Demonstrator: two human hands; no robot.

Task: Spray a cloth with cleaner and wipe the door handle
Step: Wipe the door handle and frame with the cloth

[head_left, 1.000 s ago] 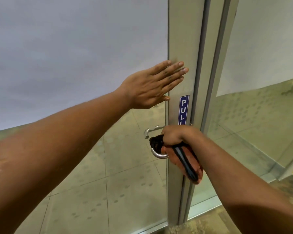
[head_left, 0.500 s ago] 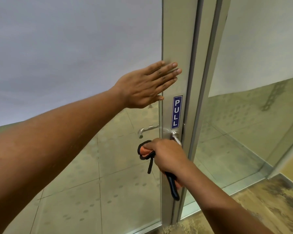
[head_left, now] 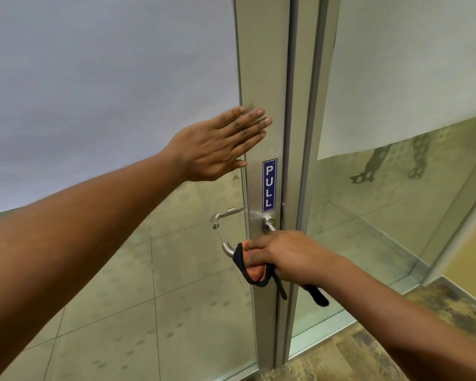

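Right hand clamped on the cloth, pressing it onto the door handle at mid-height of the door frame. Cloth is orange with a black edge trim, bunched up in the fist; black trim loops out on the left side and two black ends hang below the hand. Handle is brushed silver metal, a lever running left from its round base; only the curved left tip and the base end show, the middle is covered by cloth and hand. Left hand is flat and spread, fingers together, palm laid on the frosted glass pane with fingertips reaching onto the frame, above the handle and holding nothing. Blue PULL sign sits upright on the frame just above the handle base. A second silver lever shows through the clear lower glass, left of the frame
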